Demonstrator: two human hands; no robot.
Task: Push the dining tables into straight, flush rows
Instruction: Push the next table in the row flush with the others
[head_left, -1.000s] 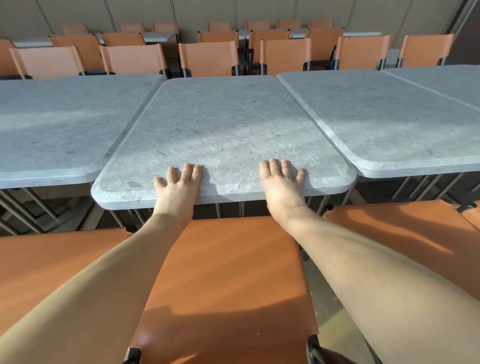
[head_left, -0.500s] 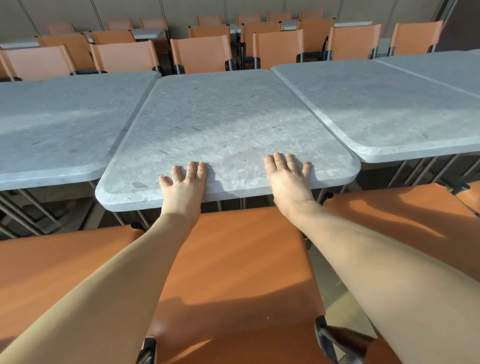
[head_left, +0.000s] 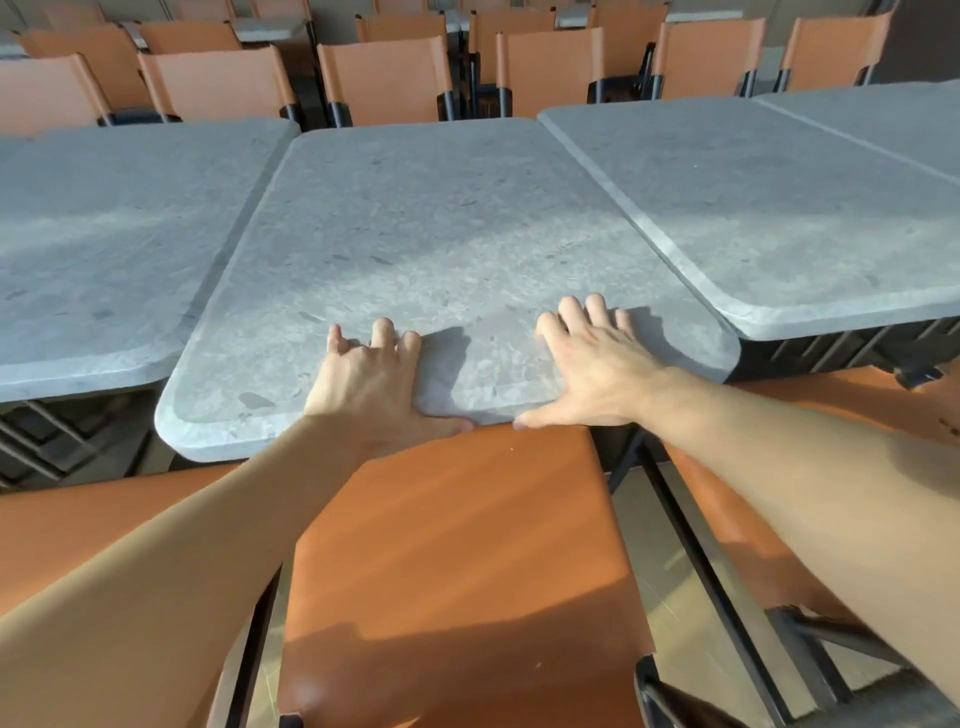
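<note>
middle table: long axis runs away from camera | left hand, right hand: fingers spread flat on its near edge

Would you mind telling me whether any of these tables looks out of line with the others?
Yes, the middle table, under the left hand and right hand, sits out of line: its near edge juts toward the camera past the left table and right table.

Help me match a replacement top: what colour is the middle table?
Pale grey, stone-like speckle, on the middle table; head view.
</note>
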